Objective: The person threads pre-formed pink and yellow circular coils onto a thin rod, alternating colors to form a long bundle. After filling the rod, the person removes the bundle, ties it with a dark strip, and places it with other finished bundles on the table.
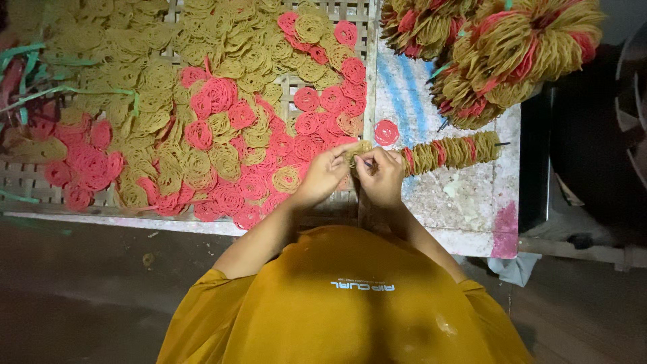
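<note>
Seen from the head camera, the left hand (pixel 325 174) pinches a tan, coiled noodle-like disc (pixel 358 149) between its fingertips, closed on it. The right hand (pixel 383 176) is clamped around the near end of a long skewer strung with tan and pink coiled discs (pixel 450 152), which lies on the pale, paint-stained bench (pixel 465 202) and points away to the right. The two hands touch over the bench's edge. Left of them, loose pink and tan coiled discs (pixel 222 128) cover a slatted bamboo tray (pixel 27 178). Bundled rings of strung discs (pixel 505 54) sit at the bench's far right.
</note>
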`<state>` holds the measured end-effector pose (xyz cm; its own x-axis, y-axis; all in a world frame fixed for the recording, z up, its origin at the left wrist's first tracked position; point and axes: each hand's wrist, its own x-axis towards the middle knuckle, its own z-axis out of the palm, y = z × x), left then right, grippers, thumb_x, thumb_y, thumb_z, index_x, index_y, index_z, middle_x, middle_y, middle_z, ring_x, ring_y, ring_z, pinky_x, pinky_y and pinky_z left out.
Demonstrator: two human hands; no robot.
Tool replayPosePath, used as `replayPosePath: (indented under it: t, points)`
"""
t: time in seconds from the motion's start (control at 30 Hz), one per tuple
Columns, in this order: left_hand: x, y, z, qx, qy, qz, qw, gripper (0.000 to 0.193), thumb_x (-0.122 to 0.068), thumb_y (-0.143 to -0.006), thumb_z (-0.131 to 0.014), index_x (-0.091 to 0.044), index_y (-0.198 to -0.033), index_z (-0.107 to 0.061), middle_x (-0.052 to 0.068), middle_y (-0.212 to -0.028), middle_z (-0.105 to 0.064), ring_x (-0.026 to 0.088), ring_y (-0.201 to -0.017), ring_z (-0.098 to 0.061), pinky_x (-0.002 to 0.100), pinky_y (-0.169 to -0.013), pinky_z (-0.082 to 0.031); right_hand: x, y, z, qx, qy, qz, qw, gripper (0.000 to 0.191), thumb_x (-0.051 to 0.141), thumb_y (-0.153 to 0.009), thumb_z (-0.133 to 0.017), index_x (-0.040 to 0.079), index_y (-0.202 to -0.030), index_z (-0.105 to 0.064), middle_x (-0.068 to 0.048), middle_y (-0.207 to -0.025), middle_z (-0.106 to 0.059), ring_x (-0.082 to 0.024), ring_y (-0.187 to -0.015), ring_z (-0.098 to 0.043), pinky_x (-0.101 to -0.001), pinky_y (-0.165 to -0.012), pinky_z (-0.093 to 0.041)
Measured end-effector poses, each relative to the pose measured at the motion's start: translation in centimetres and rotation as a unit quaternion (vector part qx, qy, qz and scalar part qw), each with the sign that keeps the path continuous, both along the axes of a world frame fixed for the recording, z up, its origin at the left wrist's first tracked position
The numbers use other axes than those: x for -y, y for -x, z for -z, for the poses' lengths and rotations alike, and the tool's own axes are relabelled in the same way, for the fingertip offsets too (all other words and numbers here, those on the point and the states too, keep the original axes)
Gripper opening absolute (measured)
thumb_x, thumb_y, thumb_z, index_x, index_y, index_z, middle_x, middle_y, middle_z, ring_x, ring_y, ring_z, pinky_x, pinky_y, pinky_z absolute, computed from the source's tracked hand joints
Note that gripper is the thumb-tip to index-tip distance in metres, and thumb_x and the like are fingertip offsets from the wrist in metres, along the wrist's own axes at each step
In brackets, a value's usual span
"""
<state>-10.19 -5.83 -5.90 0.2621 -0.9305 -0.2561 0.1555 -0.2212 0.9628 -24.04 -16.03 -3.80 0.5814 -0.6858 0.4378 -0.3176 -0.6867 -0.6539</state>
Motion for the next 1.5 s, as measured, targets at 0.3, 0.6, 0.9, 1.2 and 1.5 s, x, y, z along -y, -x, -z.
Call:
replayPosePath:
  t: [0.3, 0.6, 0.9, 1.2, 1.5]
  points:
    - [0.9, -0.8, 0.0, -0.031, 0.095, -0.101, 0.99, 0.051, 0.011, -0.096, -0.05, 0.002, -0.145, -0.056, 0.008, -0.113, -0.072, 0.004, -0.085, -0.059, 0.019, -0.071, -0.048, 0.2, 0.6, -0.2, 0.023, 0.05, -0.011, 0.998, 0.015, 0.009, -0.085, -0.079, 0.008, -0.084, -0.064, -0.005, -0.076, -0.064, -0.029, -0.081, -0.062, -0.0389, -0.088, -0.042]
    - [1.3, 0.1, 1.1, -0.039, 0.14, -0.074, 0.987, 0.047, 0.011, -0.097, -0.049, 0.005, -0.143, -0.052, 0.015, -0.131, -0.067, 0.017, -0.122, -0.066, 0.028, -0.106, -0.051, 0.1, -0.1, -0.7, 0.002, 0.052, -0.021, 0.998, 0.018, 0.01, -0.084, -0.081, 0.008, -0.081, -0.063, -0.006, -0.074, -0.065, -0.026, -0.071, -0.06, -0.0398, -0.085, -0.041]
    - [2.3, 0.7, 1.8, 0.139, 0.037, -0.104, 0.984, 0.048, -0.005, -0.094, -0.072, -0.003, -0.138, -0.054, 0.016, -0.115, -0.072, 0.021, -0.1, -0.071, 0.033, -0.088, -0.059, 1.0, 0.4, 0.4, -0.013, -0.049, -0.028, 0.998, 0.009, 0.009, -0.089, -0.077, 0.006, -0.088, -0.069, -0.008, -0.079, -0.067, -0.028, -0.075, -0.063, -0.0396, -0.077, -0.044]
    - [1.5, -2.2, 1.6, 0.296, 0.003, -0.132, 0.946, 0.018, -0.012, -0.1, -0.069, -0.008, -0.117, -0.073, 0.007, -0.103, -0.077, 0.013, -0.092, -0.075, 0.029, -0.081, -0.061, 1.3, 1.1, 1.1, 0.009, -0.033, -0.011, 0.999, 0.009, 0.011, -0.089, -0.079, 0.008, -0.089, -0.071, -0.007, -0.082, -0.07, -0.026, -0.078, -0.065, -0.0383, -0.084, -0.046]
    - [1.8, -2.0, 3.0, -0.126, 0.009, -0.181, 0.975, 0.012, -0.007, -0.095, -0.068, -0.005, -0.106, -0.063, 0.002, -0.093, -0.068, 0.009, -0.078, -0.063, 0.027, -0.068, -0.057, 0.8, 0.9, 0.9, 0.005, 0.038, -0.006, 0.999, 0.014, 0.012, -0.087, -0.082, 0.008, -0.086, -0.068, -0.004, -0.078, -0.067, -0.025, -0.076, -0.063, -0.0381, -0.087, -0.043]
